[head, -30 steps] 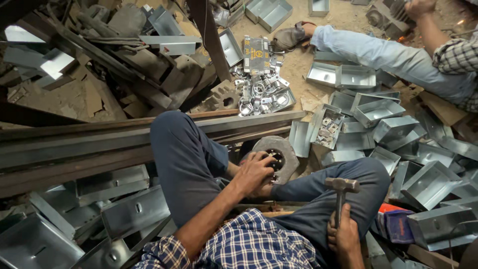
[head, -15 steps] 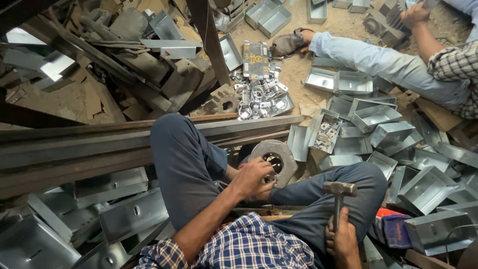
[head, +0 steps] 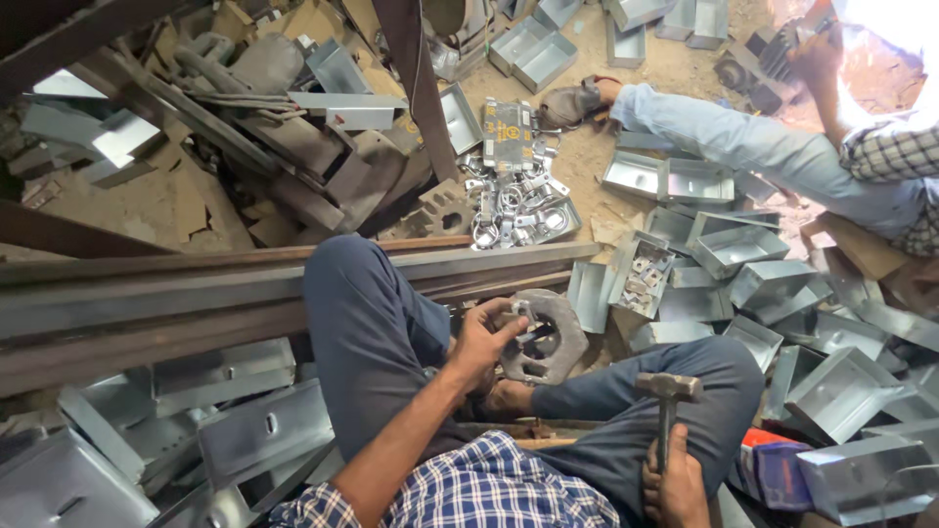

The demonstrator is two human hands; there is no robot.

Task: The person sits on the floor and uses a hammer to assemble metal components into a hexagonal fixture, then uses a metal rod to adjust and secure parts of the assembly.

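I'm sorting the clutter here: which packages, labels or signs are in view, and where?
Packet: floor at lower right beside the knee, flat, red-orange top, blue-purple body.
Printed plate: top centre above the pile of clamps, upright grey rectangle with yellow marks.
Cardboard: right, under the other person's leg, brown, plain.
No screens.

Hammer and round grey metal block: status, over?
Right hand grips steel hammer, head up. Left hand on round grey metal block. Silver metal trays crowd the right.
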